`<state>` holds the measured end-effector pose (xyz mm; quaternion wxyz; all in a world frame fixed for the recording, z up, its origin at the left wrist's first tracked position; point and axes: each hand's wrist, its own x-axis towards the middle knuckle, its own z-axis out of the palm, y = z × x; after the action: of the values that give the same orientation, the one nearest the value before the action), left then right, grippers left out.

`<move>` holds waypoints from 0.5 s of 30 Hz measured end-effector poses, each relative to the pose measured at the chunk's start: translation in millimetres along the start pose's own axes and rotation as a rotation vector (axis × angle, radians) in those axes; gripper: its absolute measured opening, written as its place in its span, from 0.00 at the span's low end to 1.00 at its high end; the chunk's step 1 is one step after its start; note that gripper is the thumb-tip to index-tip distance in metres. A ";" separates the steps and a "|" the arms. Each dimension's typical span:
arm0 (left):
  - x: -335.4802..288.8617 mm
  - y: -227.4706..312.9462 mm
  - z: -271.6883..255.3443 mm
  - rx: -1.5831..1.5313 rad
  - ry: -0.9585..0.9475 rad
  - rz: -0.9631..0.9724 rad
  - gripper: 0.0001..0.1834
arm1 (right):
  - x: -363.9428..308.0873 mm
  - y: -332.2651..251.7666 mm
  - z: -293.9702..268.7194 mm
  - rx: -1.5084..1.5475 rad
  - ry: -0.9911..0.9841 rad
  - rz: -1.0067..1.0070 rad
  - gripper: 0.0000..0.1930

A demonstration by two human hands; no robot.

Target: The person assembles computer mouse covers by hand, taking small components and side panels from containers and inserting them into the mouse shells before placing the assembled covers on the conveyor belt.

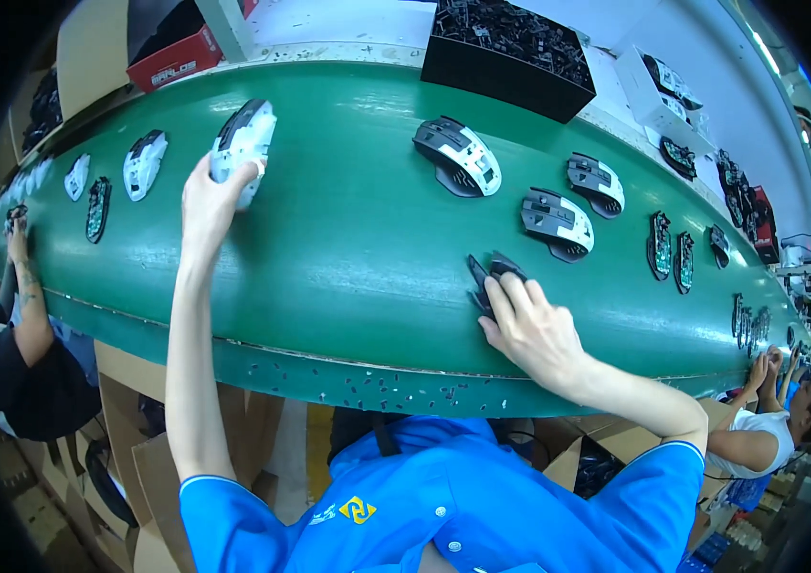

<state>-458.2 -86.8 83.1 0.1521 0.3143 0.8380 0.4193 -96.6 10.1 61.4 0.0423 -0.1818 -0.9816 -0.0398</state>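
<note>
My left hand (207, 205) is closed round the side of a white computer mouse shell with a dark strip (249, 141), over the left part of the green work surface (348, 220). Lower and to the right, my right hand (537, 332) has its fingers curled on a black plastic mouse part (478, 280); the fingers partly hide it. Beyond that hand lie three grey-and-white mice: one mouse (458, 158) toward the middle, another mouse (558, 224) closest to my right hand, and a third mouse (596, 181) behind it.
A black box of small dark parts (510, 53) stands at the far edge. White shells (145, 164) and a green circuit board (98, 210) lie left; more boards (660, 246) lie right. Small bits dot the near ledge (377, 387). Co-workers sit left (28, 363) and right (758, 439).
</note>
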 end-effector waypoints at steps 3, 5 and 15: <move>-58.5 37.4 12.2 -0.828 -0.309 -0.083 0.30 | -15.0 0.9 3.9 -0.129 -0.003 -0.099 0.22; -97.3 48.6 20.3 -1.066 -0.454 -0.233 0.30 | -10.7 4.4 -6.1 -0.082 -0.028 -0.118 0.19; -163.5 71.6 14.2 -0.853 -0.883 -0.344 0.53 | 10.3 3.0 -104.4 1.462 -0.097 0.090 0.08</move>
<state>-298.6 -152.9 130.3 0.6600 0.2302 0.4944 0.5166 -97.9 6.7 166.2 0.1110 -0.1488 -0.7499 0.6349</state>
